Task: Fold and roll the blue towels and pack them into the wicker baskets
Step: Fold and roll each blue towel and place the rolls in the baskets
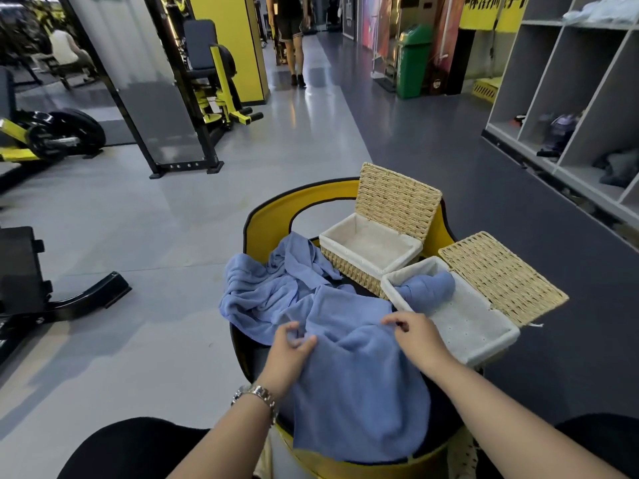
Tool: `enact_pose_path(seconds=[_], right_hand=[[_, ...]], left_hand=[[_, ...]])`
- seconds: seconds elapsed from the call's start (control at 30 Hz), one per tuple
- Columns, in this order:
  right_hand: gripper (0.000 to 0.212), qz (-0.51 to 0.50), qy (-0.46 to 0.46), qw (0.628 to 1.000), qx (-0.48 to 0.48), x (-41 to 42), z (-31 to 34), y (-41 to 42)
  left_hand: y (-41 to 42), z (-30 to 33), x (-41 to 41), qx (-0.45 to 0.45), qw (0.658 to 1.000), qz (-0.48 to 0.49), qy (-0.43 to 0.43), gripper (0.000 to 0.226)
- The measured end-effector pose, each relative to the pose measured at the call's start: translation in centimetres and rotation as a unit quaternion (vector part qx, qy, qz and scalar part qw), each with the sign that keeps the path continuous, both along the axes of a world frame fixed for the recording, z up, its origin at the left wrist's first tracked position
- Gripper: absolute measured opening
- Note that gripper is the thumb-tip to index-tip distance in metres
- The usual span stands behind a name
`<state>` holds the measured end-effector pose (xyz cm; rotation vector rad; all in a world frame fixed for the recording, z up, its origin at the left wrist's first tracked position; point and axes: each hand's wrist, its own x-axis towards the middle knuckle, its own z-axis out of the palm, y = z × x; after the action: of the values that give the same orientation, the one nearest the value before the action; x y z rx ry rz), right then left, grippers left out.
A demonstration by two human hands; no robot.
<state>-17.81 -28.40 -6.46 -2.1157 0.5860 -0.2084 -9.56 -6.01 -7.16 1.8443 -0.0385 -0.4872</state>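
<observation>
One rolled towel (428,288) lies in the basket (498,344) beside the right hand (415,331). Both hands, left hand (290,347) too, pinch a loose towel (356,382); another basket (366,267) beyond waits empty.

even indoor light, soft glare on the grey floor (304,108); wide-angle bending at edges, distant background slightly soft.

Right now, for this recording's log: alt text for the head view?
Both hands, left hand and right hand, pinch a blue towel on a yellow-rimmed seat; beside it, two open wicker baskets, the near basket holding one rolled towel.
</observation>
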Motion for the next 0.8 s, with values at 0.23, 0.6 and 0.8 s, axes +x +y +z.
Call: enact_pose_path(seconds=[0.23, 0.6, 0.8], right_hand=[[0.013, -0.08, -0.165, 0.935, 0.303, -0.5, 10.5, -1.7], [0.019, 0.044, -0.23, 0.9, 0.368, -2.3, 21.1, -2.4], [0.026, -0.004, -0.283, 0.924, 0.256, -3.3, 24.4, -1.8]], left_hand=[[2.5, 10.8, 3.0, -0.043, 0.988, -0.022, -0.148, 0.025], [4.7, 23.2, 3.6, -0.254, 0.964, -0.061, -0.054, 0.037], [6.2, 25.9, 1.9, -0.271, 0.946, -0.168, 0.055, 0.042]])
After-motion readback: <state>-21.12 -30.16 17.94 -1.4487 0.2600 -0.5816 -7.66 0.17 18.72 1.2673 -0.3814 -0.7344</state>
